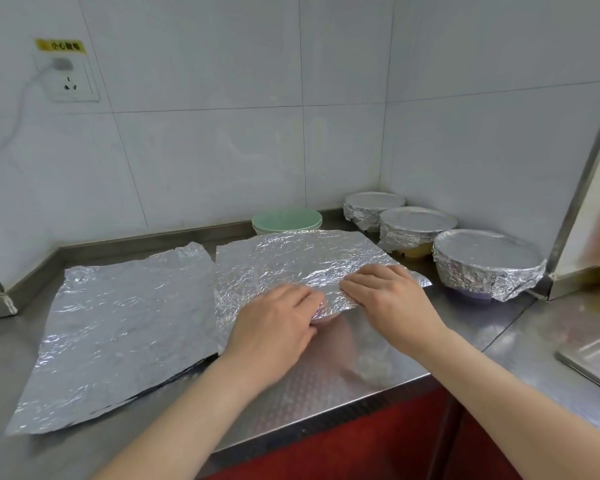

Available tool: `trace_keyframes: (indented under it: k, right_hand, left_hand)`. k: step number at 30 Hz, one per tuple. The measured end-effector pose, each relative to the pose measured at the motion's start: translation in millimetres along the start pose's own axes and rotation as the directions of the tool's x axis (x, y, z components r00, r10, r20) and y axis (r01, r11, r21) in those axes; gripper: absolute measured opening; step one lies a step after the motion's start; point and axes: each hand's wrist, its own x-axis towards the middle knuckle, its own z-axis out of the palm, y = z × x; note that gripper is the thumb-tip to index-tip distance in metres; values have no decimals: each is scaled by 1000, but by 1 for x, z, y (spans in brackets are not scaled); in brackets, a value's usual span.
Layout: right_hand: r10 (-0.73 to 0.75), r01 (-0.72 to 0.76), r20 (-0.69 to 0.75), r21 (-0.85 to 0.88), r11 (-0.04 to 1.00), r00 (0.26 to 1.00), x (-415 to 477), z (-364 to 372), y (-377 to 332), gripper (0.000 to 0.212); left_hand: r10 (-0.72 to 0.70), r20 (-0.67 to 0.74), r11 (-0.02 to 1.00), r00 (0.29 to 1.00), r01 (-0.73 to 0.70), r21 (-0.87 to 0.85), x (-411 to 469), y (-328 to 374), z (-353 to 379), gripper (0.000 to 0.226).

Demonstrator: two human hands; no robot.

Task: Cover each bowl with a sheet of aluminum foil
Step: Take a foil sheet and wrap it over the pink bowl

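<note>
One steel tabletop (326, 375), fitted into a tiled corner; it carries every item below.
One stack of spare foil sheets (118, 323), lying flat at the left, just beside the work. Unused.
One foil sheet (291, 261), crumpled, laid over the bowl in hand; its far part spreads across the tabletop and its near edge is lifted. Step judged in progress.
Three covered bowls, along the right wall: near (485, 261), middle (413, 226), far (371, 206). Foil is tucked round each rim. Judged done.
One stack of green bowls (286, 221), bare, behind the sheet against the back wall. Judged still to do; the exact count cannot be told.
Two hands. Left hand (274, 330): fingers (305, 299) curled over the sheet's near edge, holding it down at the rim. Right hand (392, 299): fingers (361, 282) curled on top of the same edge, gripping it.
One bowl (323, 316), pale, between the hands; only a sliver of rim shows under the foil.
One metal tray (596, 355), at the right edge, well apart.
One wall socket (71, 81), plug in, upper left.
Obstruction: the spare stack lies close along the sheet's left edge.
</note>
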Motion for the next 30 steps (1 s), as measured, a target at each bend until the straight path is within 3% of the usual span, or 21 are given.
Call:
trace_keyframes:
  k: [4,10,21,27,30]
  right_hand:
    - [-6,6,2,21,1000,1000,2,1,4,13]
    - [-65,64,29,4,998,998,7,-3,3,14]
    - [-113,118,86,-62,991,990,-22,-43,-14,11]
    - [-23,41,210,-83,996,978,-28,-61,-28,48]
    - [-15,32,213,-74,997,977,-25,-62,-34,47]
  left_hand:
    - [-56,-107,998,993,58,24,11,-7,12,33]
    - [-51,-122,998,991,56,36,15,-17,19,34]
    - [97,-138,995,986,-95,22,-16,5,-6,32]
    - [183,-186,982,965,-170,87,-23,9,-10,34]
    - [196,-141,977,970,-180,118,-23,10,-6,43]
